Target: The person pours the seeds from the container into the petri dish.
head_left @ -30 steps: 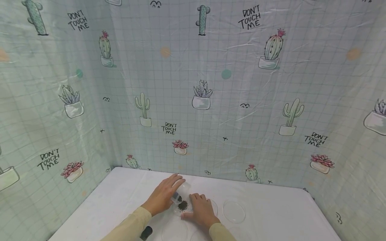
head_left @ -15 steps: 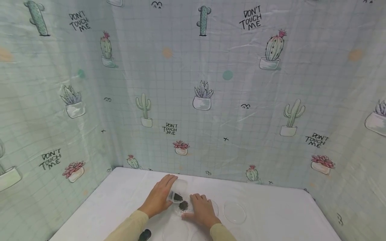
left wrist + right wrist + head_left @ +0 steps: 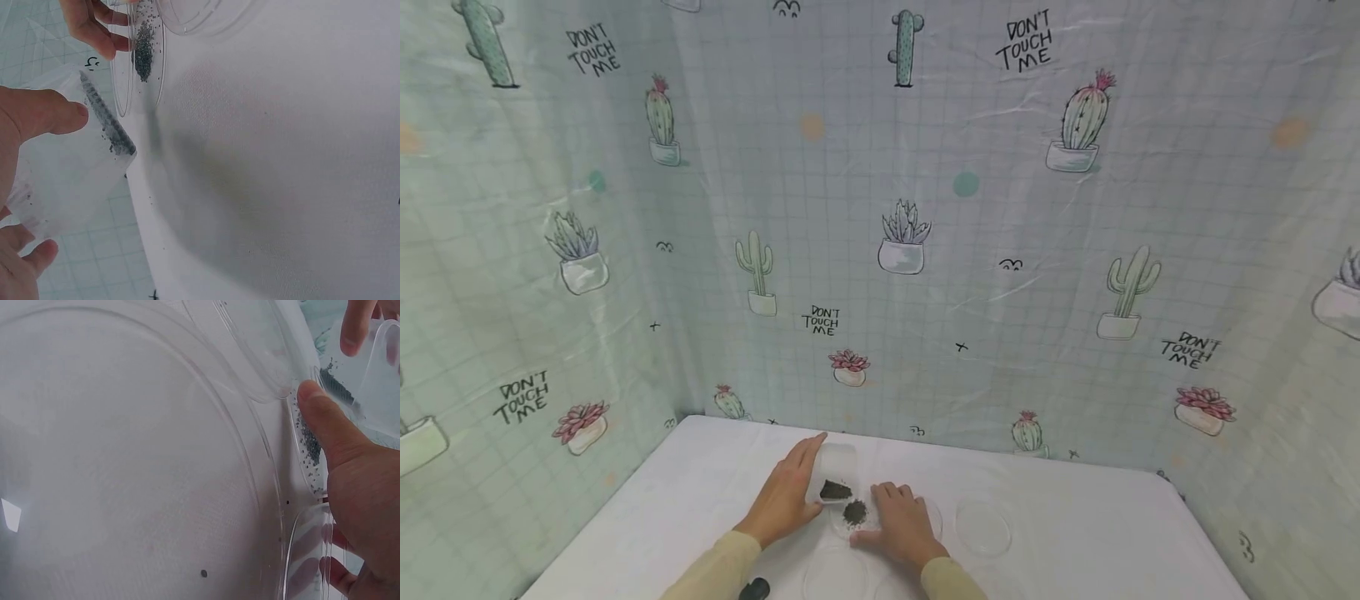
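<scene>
Starting at the near left, a black object (image 3: 755,589) pokes into view on the white tabletop (image 3: 1112,533), too cropped for us to name. Next along, we see the left hand (image 3: 784,497) with fingers and thumb around a translucent plastic cup (image 3: 837,461), tipped well over, dark granules (image 3: 835,491) lying inside along its lower wall. Just to the near right of the cup sits a clear Petri dish (image 3: 840,528), a small granule pile (image 3: 854,512) on its floor, specks scattered around. A second dish (image 3: 835,575) lies nearer to us. At the first dish's right side is the right hand (image 3: 901,521), fingers spread, thumb at the rim; whether it truly grasps the dish, we cannot tell. Farther right, 1 more dish (image 3: 983,528) lies apart from both hands. Across the far side, a cactus-print curtain (image 3: 865,183).
</scene>
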Demonstrator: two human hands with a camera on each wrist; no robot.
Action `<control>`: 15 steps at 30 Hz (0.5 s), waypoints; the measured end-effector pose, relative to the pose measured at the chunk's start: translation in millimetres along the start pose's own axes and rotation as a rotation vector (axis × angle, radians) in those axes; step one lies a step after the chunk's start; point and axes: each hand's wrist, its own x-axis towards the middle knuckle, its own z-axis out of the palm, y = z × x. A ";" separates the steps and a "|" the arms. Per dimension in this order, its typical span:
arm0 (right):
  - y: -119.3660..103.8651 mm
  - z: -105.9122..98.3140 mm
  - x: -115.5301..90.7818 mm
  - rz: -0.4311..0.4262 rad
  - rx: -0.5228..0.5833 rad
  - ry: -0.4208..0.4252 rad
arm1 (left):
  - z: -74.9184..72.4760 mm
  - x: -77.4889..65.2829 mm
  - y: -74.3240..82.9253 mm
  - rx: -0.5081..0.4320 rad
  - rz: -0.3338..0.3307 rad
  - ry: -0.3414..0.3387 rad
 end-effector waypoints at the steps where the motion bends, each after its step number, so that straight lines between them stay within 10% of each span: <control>1: -0.1 -0.1 -0.4 -0.004 0.003 0.002 | 0.2 -0.9 -0.3 -0.009 -0.005 0.007; 15: -2.4 3.3 -0.2 0.012 -0.008 -0.028 | -0.7 -10.9 -7.2 -0.124 -0.158 -0.037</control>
